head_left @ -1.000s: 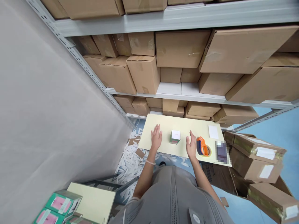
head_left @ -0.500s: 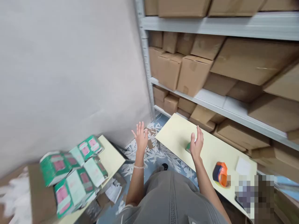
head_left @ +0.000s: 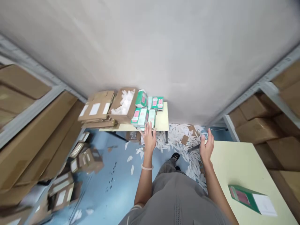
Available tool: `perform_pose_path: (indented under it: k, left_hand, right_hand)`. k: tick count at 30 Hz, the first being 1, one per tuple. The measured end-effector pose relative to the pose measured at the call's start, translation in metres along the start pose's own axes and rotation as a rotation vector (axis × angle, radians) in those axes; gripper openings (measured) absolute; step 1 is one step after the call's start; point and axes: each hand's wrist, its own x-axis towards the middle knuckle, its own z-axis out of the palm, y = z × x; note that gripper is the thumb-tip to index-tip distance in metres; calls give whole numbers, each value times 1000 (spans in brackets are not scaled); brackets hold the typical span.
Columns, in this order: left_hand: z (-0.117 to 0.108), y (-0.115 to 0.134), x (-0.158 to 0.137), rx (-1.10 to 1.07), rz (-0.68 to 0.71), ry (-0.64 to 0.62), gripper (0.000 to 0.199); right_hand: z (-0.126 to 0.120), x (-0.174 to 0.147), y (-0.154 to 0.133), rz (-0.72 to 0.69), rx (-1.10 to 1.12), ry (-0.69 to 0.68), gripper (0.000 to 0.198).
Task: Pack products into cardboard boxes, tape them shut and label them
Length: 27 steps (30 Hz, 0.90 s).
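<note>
My left hand (head_left: 150, 139) is raised in front of me with its fingers apart and nothing in it. In the picture it overlaps the lower edge of several green and white boxes (head_left: 142, 117) on the far table (head_left: 162, 118). My right hand (head_left: 206, 145), also empty, is held up with thumb and fingers spread, beside the left corner of the pale yellow table (head_left: 232, 162) on my right. A green box with a pink panel and a white end (head_left: 252, 199) lies on that table, below and to the right of my right hand.
On the far table an open carton (head_left: 124, 104) holds white paper strips, beside stacked flat cardboard (head_left: 97, 107). Paper scraps (head_left: 174, 137) cover the blue floor (head_left: 112, 184) ahead. Parcels (head_left: 61, 190) lie at left. Shelving with cartons (head_left: 257, 131) stands right, and more shelving (head_left: 35, 109) left.
My view has swung left, bringing the far table, the carton and the left shelving into sight. Both hands stay raised and empty. The box on the right table now shows fully.
</note>
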Motion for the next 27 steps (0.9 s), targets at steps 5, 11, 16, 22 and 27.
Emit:
perform_pose_path:
  k: [5, 11, 16, 22, 27]
  left_hand:
    - [-25, -44, -39, 30, -130, 54, 58]
    - [-33, -72, -69, 10, -248, 57, 59]
    - [-27, -71, -64, -1, -227, 44, 60]
    - [-24, -54, -34, -18, -162, 26, 57]
    - [-36, -51, -17, 2, -160, 89, 57]
  right_hand:
    - [37, -30, -9, -17, 53, -174, 62]
    - [51, -56, -14, 11, 65, -354, 65]
    - [46, -55, -13, 27, 56, -344, 65]
    - [41, -39, -20, 46, 72, -318, 64]
    - [53, -14, -39, -8, 105, -304, 63]
